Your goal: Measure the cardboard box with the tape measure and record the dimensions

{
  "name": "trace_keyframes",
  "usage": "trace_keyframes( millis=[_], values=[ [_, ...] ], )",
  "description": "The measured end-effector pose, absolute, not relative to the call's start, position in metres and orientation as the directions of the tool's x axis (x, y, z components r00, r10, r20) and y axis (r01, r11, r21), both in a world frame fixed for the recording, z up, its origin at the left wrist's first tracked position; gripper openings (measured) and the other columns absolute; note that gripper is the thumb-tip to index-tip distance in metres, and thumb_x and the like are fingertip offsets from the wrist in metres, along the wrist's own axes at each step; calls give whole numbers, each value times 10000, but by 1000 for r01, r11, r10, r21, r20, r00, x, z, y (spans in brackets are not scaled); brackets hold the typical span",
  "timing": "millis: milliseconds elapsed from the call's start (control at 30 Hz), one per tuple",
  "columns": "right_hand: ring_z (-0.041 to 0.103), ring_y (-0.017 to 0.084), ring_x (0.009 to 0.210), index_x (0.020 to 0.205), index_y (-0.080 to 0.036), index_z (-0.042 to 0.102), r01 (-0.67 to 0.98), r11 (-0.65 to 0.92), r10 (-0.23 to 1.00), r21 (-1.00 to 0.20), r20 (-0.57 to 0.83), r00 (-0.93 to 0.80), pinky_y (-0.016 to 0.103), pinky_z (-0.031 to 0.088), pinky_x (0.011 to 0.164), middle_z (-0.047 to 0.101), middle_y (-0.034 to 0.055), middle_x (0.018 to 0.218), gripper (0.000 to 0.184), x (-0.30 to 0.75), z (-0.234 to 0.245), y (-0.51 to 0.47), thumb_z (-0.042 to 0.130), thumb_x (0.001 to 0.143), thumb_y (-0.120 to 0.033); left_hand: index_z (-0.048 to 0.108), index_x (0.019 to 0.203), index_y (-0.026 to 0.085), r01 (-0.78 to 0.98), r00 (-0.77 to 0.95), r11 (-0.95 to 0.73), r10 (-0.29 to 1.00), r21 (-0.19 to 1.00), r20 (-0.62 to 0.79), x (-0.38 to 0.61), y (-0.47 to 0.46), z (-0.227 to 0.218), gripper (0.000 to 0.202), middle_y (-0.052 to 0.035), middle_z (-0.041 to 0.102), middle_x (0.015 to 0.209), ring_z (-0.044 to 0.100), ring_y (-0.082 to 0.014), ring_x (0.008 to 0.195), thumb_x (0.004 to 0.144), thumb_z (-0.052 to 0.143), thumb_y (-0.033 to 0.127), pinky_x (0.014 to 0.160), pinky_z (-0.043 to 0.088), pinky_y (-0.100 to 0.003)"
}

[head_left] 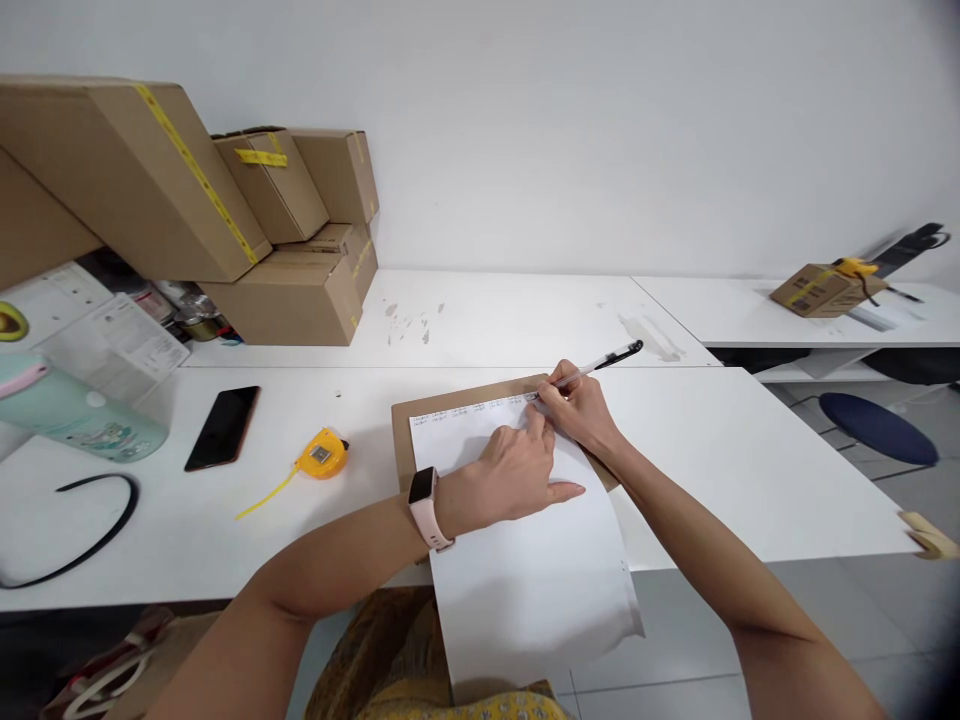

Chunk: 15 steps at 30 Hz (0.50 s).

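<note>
My right hand is closed around a pen with a clear barrel and black end. Its tip is at the top right of a white sheet of paper, where rows of small handwriting run along the upper edge. Flat on the sheet lies my left hand, thumb stretched out and some fingers bent, with nothing held; its wrist wears a watch with a pink band. Beneath the paper is a piece of brown cardboard. The sheet's lower end hangs past the table's front edge.
Left of the paper lie a yellow tape measure, a phone, a mint bottle and a black curved band. Cardboard boxes are stacked at the back left. A small box stands far right, near a blue stool.
</note>
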State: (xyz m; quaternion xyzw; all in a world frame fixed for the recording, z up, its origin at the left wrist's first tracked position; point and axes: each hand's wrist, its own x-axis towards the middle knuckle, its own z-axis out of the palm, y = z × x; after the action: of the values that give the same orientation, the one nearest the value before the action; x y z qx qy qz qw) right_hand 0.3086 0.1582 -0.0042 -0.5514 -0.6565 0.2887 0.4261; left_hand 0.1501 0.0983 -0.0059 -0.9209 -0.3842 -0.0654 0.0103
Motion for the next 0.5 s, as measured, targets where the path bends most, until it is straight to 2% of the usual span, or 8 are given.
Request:
trace_keyframes(
  millis=[167,333,500],
  values=[
    [461,131,570,731,-238,458,451,208,973,-868,230,-6,280,363,550,513,-53,592,197,309,-7,159,591,844,-330,406,1469,30,709,693,-703,709,59,131,149,98,-6,852,-261,523,1397,644,-319,955,982,289,719,770,469,-407],
    [496,136,583,732,-235,471,486,212,972,-848,237,-10,281,386,562,562,-44,614,179,308,-6,159,583,838,-326,404,1447,-11,705,700,-708,702,28,126,149,96,-2,847,-292,534,1362,640,-309,892,998,274,696,728,450,-402],
    [458,125,550,715,-236,473,499,221,969,-838,248,-12,274,362,533,502,-62,570,166,309,-6,159,584,820,-302,421,1439,13,714,695,-700,711,16,108,150,96,0,828,-285,533,1367,636,-296,885,999,273,699,715,435,-386]
  ],
)
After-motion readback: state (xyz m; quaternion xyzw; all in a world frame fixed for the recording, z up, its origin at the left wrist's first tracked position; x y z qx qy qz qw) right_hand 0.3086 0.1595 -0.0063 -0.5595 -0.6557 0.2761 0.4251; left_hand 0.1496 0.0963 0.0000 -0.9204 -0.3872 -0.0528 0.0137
